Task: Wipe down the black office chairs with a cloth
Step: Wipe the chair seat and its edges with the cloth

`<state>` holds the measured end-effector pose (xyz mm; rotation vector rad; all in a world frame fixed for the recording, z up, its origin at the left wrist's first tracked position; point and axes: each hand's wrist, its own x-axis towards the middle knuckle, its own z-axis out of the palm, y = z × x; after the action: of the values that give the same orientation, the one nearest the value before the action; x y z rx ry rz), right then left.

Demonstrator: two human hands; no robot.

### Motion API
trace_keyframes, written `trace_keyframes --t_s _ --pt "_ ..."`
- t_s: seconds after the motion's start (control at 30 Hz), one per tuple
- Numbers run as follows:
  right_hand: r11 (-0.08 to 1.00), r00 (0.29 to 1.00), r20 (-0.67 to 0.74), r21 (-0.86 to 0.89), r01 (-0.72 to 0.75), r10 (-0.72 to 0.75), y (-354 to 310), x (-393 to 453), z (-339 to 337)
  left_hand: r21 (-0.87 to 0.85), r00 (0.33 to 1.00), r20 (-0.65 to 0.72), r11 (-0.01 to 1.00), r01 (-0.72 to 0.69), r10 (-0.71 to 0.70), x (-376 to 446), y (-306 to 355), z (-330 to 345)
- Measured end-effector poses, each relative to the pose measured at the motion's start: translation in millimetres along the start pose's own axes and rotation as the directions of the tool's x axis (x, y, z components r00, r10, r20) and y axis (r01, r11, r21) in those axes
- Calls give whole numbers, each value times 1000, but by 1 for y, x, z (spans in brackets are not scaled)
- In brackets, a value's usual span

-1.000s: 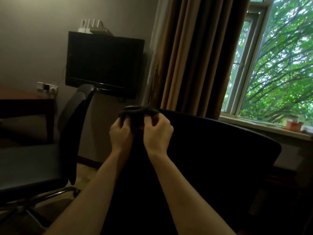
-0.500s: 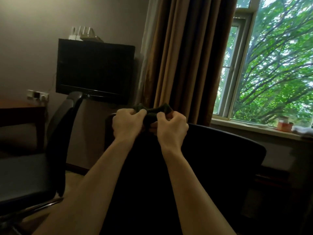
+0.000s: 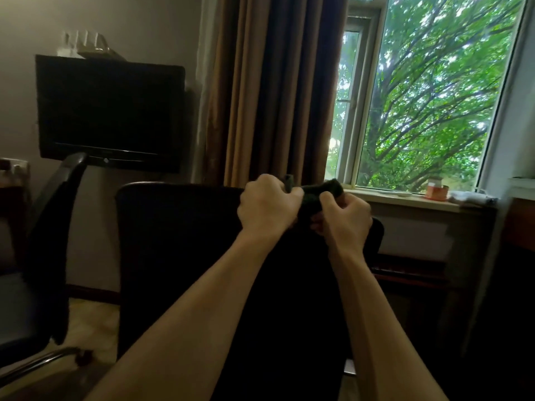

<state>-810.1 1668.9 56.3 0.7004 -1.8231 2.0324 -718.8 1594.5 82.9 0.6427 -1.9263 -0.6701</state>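
Head view: the room is dim, with a plain grey wall (image 3: 121,21) on the left carrying a dark flat-screen television (image 3: 110,111) and a white router (image 3: 82,43) resting on the television's top edge. Brown curtains (image 3: 278,91) hang between the television and a window (image 3: 428,94), through which green tree foliage shows. An orange container (image 3: 436,191) stands on the window sill (image 3: 405,199). The floor (image 3: 92,322) is light wood. A black office chair (image 3: 179,241) fills the centre foreground, its backrest facing the camera; a second black office chair (image 3: 49,227) stands at the left, seen side-on. The dark cloth (image 3: 315,195) is bunched at the upper edge of the centre backrest, toward its right side. The left hand (image 3: 267,208) is curled round the cloth's left end; the right hand (image 3: 346,218) pinches its right part with bent fingers. The second chair is cut off by the left frame edge, and its base is blurred. The centre chair's seat and base are hidden behind the backrest and forearms. The cloth's colour and texture are hard to make out in the low light.
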Motion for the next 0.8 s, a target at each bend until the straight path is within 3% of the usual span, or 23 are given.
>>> trace_keyframes --t_s 0.2,0.37,0.53,0.8 --pt "998 998 -61 54 -27 31 38 37 -62 40 985 129 992 -122 116 -12 46 64" --pt "998 995 -83 -24 51 -53 66 51 -94 86 960 215 976 -200 178 -23 68 95" --pt "993 998 59 118 26 -33 73 44 -99 48 964 189 979 -197 185 -26 60 97" --pt "986 994 21 130 103 -107 61 11 -89 -20 969 161 982 -189 190 -39 38 69"
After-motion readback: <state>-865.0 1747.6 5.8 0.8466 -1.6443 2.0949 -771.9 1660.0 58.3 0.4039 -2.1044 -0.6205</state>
